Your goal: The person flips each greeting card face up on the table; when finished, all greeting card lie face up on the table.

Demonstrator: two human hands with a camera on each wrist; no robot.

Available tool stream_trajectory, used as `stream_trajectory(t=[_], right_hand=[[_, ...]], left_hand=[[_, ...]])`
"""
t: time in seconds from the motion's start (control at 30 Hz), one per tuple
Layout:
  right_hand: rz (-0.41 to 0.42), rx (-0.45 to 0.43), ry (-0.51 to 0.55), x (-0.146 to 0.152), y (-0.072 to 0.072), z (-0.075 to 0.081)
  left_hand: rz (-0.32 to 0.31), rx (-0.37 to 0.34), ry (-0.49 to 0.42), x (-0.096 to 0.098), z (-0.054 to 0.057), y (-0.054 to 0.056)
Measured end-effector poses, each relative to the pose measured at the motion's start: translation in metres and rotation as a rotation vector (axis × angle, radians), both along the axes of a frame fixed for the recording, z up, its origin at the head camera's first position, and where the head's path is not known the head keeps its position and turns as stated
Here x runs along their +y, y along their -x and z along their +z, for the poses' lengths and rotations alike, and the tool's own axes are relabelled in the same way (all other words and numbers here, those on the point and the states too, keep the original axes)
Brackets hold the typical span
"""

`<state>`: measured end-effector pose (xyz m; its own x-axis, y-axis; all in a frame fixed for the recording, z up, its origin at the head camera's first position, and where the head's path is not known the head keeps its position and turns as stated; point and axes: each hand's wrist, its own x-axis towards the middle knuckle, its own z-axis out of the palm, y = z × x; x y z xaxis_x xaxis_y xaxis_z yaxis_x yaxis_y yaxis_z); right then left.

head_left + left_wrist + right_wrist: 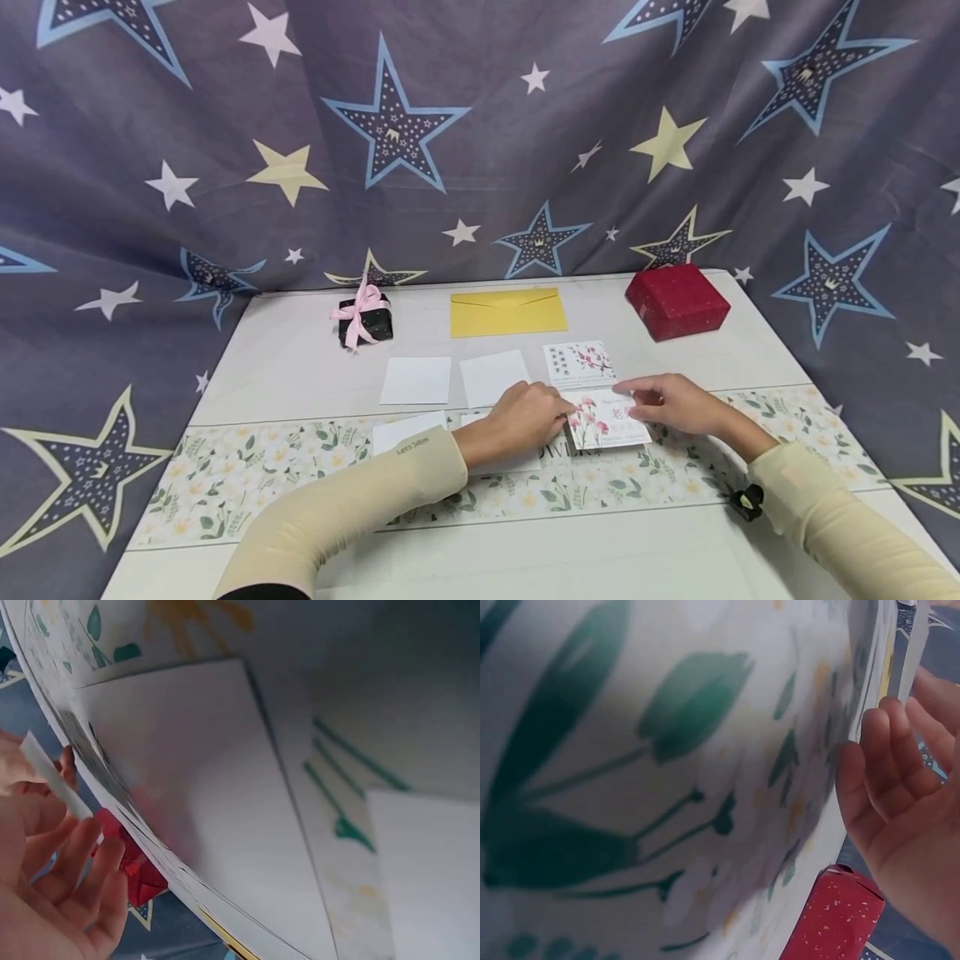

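Note:
A white card printed with pink flowers (607, 425) is held between both hands, just above the table. My left hand (525, 417) pinches its left edge, and my right hand (678, 404) pinches the right edge between thumb and fingers. From the left wrist the card (56, 778) shows as a thin, edge-on strip at the fingertips. The right wrist view has the same card (916, 652) edge-on beside my right fingers. Directly behind it lies another card with a red blossom branch (581, 363).
Several blank white cards (416, 382) lie at the left, one partly under my left forearm. Farther back are a black gift box with a pink ribbon (365, 323), a yellow envelope (510, 315) and a red box (678, 302). A starry curtain (480, 125) hangs behind the table.

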<state>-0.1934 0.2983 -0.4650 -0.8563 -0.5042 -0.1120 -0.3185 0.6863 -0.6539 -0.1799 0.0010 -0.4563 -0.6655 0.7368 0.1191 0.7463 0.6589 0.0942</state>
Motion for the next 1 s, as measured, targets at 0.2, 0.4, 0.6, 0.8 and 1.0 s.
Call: stream_trajectory(t=[0.2,0.4,0.6,0.8,1.0], right_hand=[[0.022,0.018,-0.058,-0.002,0.002,-0.003],[0.016,0.016,-0.096,-0.004,0.003,-0.004],[0.027,0.047,-0.136,-0.005,0.004,-0.005],[0.025,0.033,-0.164,-0.009,0.004,-0.007],[0.000,0.011,-0.174,-0.012,0.005,-0.008]], left_hand=[[-0.023,-0.071,0.088,0.001,-0.002,0.000],[-0.029,-0.070,0.126,0.003,-0.005,0.001],[-0.020,-0.079,0.139,0.005,-0.004,0.000],[-0.001,-0.095,0.194,0.008,-0.005,-0.003],[-0.004,-0.090,0.264,0.009,-0.004,-0.005]])
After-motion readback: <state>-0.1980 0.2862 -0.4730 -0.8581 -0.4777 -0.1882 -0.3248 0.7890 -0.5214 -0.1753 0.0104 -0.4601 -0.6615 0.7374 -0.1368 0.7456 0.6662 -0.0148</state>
